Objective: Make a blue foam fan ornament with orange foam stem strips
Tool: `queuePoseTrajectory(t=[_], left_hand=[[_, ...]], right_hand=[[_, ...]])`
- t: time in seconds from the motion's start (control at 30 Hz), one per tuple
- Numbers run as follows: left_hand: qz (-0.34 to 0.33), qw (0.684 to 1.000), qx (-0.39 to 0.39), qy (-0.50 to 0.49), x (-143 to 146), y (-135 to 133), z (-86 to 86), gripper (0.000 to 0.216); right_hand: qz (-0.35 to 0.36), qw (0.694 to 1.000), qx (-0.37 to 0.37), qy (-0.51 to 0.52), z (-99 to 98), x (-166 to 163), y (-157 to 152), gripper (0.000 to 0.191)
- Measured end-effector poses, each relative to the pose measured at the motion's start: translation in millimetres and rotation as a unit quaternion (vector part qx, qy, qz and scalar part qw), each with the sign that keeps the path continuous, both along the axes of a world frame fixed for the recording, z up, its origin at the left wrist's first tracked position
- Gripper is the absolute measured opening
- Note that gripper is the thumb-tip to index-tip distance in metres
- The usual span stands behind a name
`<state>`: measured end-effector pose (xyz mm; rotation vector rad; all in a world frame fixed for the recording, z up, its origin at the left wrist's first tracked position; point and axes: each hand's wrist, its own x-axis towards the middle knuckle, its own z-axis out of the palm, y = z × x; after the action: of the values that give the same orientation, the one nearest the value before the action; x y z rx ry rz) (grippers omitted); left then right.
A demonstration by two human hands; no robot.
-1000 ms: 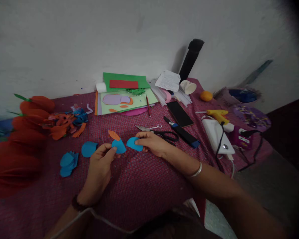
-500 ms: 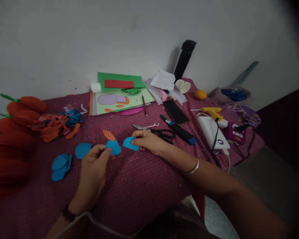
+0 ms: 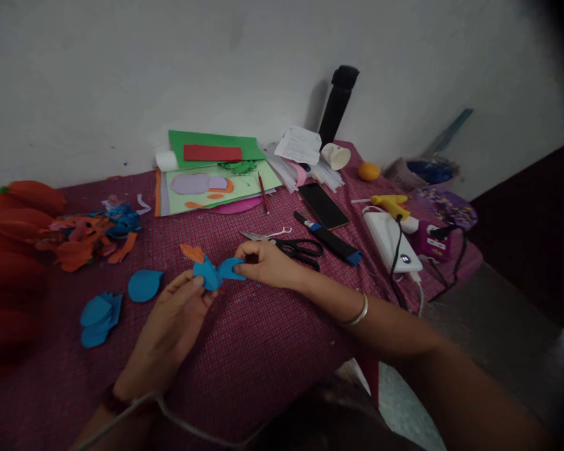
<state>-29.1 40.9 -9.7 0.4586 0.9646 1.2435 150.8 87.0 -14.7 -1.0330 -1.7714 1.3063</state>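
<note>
My left hand pinches a blue paper petal between thumb and fingers. My right hand pinches a second blue petal. The two petals now touch and overlap slightly at their tips, just above the red checked cloth. An orange paper scrap lies right behind them. More blue petals lie to the left: a single one and a small stack.
Black scissors lie just right of my right hand, with a phone, a glue stick, a yellow glue gun and a white power bank beyond. Coloured paper sheets lie by the wall. Orange paper flowers crowd the left.
Both hands have drawn together, so the two blue petals that were held apart now meet and overlap. The view has shifted, sliding everything left.
</note>
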Motion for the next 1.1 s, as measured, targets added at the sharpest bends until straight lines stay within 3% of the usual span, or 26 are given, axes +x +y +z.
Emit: queuePoseTrajectory(t=[0.07, 0.17, 0.3, 0.43, 0.63, 0.93, 1.1], left_hand=[[0.022, 1.000, 0.004, -0.001, -2.7, 3.4, 0.2, 0.012], [0.051, 0.999, 0.011, 0.003, -6.5, 9.7, -3.6, 0.015], [0.092, 0.996, 0.000, -0.020, -10.3, 15.1, -11.7, 0.022], [0.099, 0.994, -0.019, -0.042, -10.5, 17.3, -9.7, 0.023], [0.116, 0.992, -0.011, -0.051, 10.4, 33.8, 2.7, 0.021], [0.100, 0.994, 0.027, -0.043, 41.6, 50.2, -11.7, 0.018], [0.101, 0.994, 0.034, -0.038, 43.1, 49.7, -13.2, 0.018]], right_hand=[[-0.021, 0.988, 0.121, -0.091, 3.8, 3.4, -0.2, 0.005], [-0.012, 0.940, 0.252, -0.230, 10.6, 7.4, -1.9, 0.005], [0.012, 0.883, 0.286, -0.372, 15.5, 5.4, -5.3, 0.007], [0.037, 0.856, 0.290, -0.427, 14.8, -0.8, -7.2, 0.010], [0.053, 0.854, 0.277, -0.437, 12.0, -4.0, -6.0, 0.012], [0.063, 0.897, 0.223, -0.376, 8.1, -2.4, -4.2, 0.017], [0.067, 0.899, 0.226, -0.368, 5.6, -3.3, -3.0, 0.019]])
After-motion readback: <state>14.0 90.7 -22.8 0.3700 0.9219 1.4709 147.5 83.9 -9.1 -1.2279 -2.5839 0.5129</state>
